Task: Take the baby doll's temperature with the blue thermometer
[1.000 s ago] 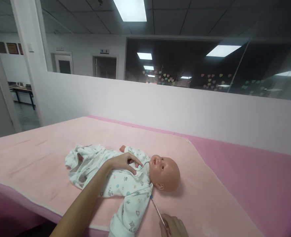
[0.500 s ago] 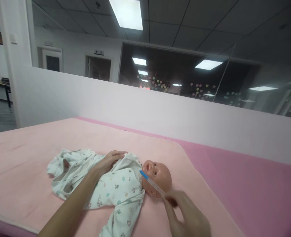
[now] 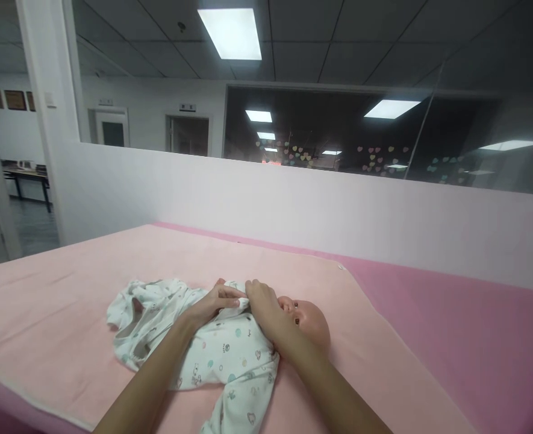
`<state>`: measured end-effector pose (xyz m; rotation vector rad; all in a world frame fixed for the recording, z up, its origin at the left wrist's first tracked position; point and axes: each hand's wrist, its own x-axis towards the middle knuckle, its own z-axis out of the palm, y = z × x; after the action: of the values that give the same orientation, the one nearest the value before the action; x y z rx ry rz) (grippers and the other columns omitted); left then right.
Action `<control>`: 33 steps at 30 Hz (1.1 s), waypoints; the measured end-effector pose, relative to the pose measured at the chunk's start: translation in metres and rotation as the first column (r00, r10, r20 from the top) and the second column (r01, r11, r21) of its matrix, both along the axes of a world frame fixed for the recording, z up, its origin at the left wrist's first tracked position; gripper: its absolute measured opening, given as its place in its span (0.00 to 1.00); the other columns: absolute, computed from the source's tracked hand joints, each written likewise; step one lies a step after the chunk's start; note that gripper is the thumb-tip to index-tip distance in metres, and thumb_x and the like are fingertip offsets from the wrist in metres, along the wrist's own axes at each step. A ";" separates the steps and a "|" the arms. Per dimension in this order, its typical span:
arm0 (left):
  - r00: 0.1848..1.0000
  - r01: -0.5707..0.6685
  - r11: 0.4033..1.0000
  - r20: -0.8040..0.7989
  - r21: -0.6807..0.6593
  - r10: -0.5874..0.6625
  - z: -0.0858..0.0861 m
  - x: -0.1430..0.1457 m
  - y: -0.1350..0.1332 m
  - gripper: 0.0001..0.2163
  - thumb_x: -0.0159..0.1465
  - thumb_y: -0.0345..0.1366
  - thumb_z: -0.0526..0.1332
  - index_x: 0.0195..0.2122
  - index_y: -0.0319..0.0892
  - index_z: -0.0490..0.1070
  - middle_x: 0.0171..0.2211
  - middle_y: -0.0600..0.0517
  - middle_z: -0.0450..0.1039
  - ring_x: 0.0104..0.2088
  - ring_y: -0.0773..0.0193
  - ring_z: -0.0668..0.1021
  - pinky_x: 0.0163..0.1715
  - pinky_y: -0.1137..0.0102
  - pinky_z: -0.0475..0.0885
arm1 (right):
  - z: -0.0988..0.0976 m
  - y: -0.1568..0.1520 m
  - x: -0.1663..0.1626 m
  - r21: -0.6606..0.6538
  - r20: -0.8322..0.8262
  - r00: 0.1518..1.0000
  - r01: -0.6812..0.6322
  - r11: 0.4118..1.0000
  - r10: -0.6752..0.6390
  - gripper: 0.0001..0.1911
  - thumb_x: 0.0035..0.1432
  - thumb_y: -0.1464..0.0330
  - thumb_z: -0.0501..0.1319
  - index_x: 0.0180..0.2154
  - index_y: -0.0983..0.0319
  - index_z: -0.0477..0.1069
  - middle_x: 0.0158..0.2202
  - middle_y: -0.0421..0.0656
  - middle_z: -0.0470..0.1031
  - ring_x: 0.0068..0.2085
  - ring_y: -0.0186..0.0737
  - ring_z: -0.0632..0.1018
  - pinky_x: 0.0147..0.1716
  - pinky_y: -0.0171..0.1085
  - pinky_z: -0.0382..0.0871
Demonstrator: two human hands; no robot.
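Observation:
A baby doll lies on its back, its head [image 3: 314, 325] to the right, dressed in a white printed romper [image 3: 223, 355]. My left hand [image 3: 216, 304] is on the doll's chest, thumb and fingers closed on the front edge of the romper. Right beside it, my right hand [image 3: 261, 304] is curled over the upper chest near the doll's chin, fingers bent down into the cloth opening. The slim clear thermometer with a blue end, seen in this hand a moment earlier, is hidden behind the fingers. My right forearm crosses in front of the doll's neck and shoulder.
The doll lies on a pale pink blanket [image 3: 90, 325] over a darker pink surface [image 3: 496, 337]. Behind stands a low white wall [image 3: 293, 205] with glass above it. At far left, a table [image 3: 26, 175] shows through a doorway.
My right hand has moved left and away from me, from beside the doll's head to its chest, and the thermometer has gone out of sight. My left hand now grips the romper's edge.

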<state>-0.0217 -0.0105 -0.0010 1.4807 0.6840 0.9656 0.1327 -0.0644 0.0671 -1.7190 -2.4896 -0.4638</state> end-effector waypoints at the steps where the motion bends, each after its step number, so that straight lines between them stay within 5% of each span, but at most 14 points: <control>1: 0.999 -0.010 1.000 0.037 -0.028 0.011 0.000 0.001 0.001 0.12 0.48 0.39 0.68 0.32 0.39 0.78 0.25 0.48 0.75 0.37 0.56 0.75 0.44 0.64 0.64 | -0.003 0.001 -0.002 -0.002 0.012 1.000 -0.013 1.000 0.013 0.11 0.52 0.83 0.53 0.34 0.64 0.68 0.33 0.45 0.72 0.31 0.36 0.75 0.27 0.31 0.61; 7: 0.883 -0.243 0.954 0.369 -0.174 0.292 -0.011 0.006 0.018 0.16 0.50 0.40 0.65 0.39 0.39 0.74 0.24 0.53 0.69 0.28 0.68 0.73 0.36 0.71 0.69 | -0.024 -0.023 0.009 0.037 0.092 0.989 -0.122 0.992 0.118 0.09 0.54 0.79 0.53 0.29 0.65 0.70 0.31 0.49 0.73 0.36 0.44 0.74 0.35 0.39 0.64; 9: 0.858 -0.393 0.913 0.313 -0.114 0.408 -0.017 0.008 0.026 0.17 0.50 0.40 0.65 0.40 0.39 0.72 0.29 0.51 0.70 0.32 0.66 0.73 0.38 0.70 0.68 | -0.034 -0.034 0.016 0.084 0.138 0.978 -0.169 0.982 0.156 0.08 0.53 0.78 0.54 0.29 0.66 0.71 0.31 0.50 0.73 0.37 0.45 0.72 0.37 0.41 0.63; 12: 0.827 -0.559 0.810 0.056 0.179 0.559 -0.020 0.013 0.034 0.20 0.53 0.43 0.60 0.46 0.41 0.68 0.38 0.47 0.70 0.38 0.59 0.74 0.42 0.64 0.67 | -0.045 -0.044 0.024 0.154 0.176 0.965 -0.221 0.963 0.193 0.08 0.52 0.78 0.54 0.32 0.68 0.72 0.31 0.51 0.72 0.38 0.46 0.71 0.43 0.45 0.61; 14: 0.747 -0.514 0.731 -0.186 0.448 0.639 -0.016 0.018 0.038 0.21 0.57 0.45 0.55 0.50 0.43 0.65 0.45 0.45 0.69 0.46 0.55 0.71 0.47 0.59 0.63 | -0.047 -0.047 0.026 0.174 0.149 0.968 -0.227 0.958 0.203 0.09 0.53 0.77 0.54 0.33 0.69 0.72 0.33 0.52 0.72 0.40 0.48 0.70 0.49 0.50 0.55; 16: 0.620 -0.339 0.717 -0.428 0.610 0.657 -0.010 0.022 0.040 0.19 0.60 0.45 0.50 0.50 0.45 0.65 0.50 0.45 0.67 0.51 0.53 0.67 0.51 0.56 0.56 | -0.045 -0.050 0.028 0.170 0.095 0.973 -0.224 0.960 0.210 0.10 0.52 0.77 0.54 0.34 0.68 0.73 0.34 0.53 0.73 0.43 0.49 0.69 0.54 0.54 0.47; 19: 0.493 -0.158 0.783 -0.639 0.601 0.591 -0.002 0.027 0.039 0.19 0.63 0.45 0.44 0.37 0.43 0.72 0.42 0.45 0.74 0.46 0.52 0.72 0.50 0.56 0.56 | -0.033 -0.053 0.038 0.110 -0.073 0.966 -0.241 0.964 0.250 0.09 0.50 0.75 0.56 0.32 0.64 0.74 0.36 0.48 0.73 0.44 0.46 0.69 0.56 0.53 0.41; 21: 0.472 -0.138 0.809 -0.680 0.572 0.561 -0.001 0.027 0.036 0.22 0.62 0.46 0.43 0.27 0.42 0.73 0.34 0.43 0.76 0.39 0.52 0.75 0.45 0.58 0.60 | -0.024 -0.053 0.051 0.098 -0.260 0.932 -0.233 0.968 0.251 0.10 0.53 0.73 0.54 0.32 0.60 0.74 0.39 0.44 0.73 0.44 0.41 0.70 0.55 0.47 0.47; 27: 0.423 -0.109 0.829 -0.729 0.549 0.538 -0.001 0.024 0.022 0.23 0.61 0.48 0.43 0.26 0.42 0.73 0.35 0.42 0.77 0.38 0.48 0.75 0.42 0.57 0.60 | -0.016 -0.039 0.108 -0.013 -0.731 0.682 -0.037 0.999 0.016 0.16 0.59 0.61 0.50 0.37 0.59 0.73 0.40 0.44 0.75 0.42 0.40 0.73 0.43 0.39 0.62; 33: 0.454 -0.121 0.851 -0.734 0.510 0.505 -0.004 0.022 0.026 0.24 0.59 0.53 0.44 0.28 0.42 0.74 0.41 0.42 0.76 0.44 0.48 0.73 0.49 0.55 0.55 | -0.039 -0.020 0.132 -0.089 -0.983 0.175 -0.219 0.972 -0.051 0.17 0.52 0.56 0.58 0.36 0.61 0.75 0.42 0.45 0.76 0.46 0.43 0.73 0.47 0.38 0.62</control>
<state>0.0007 0.0156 -0.0049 2.2770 1.6358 0.5838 0.2650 -0.0845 0.0277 -1.1660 -1.5432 0.8035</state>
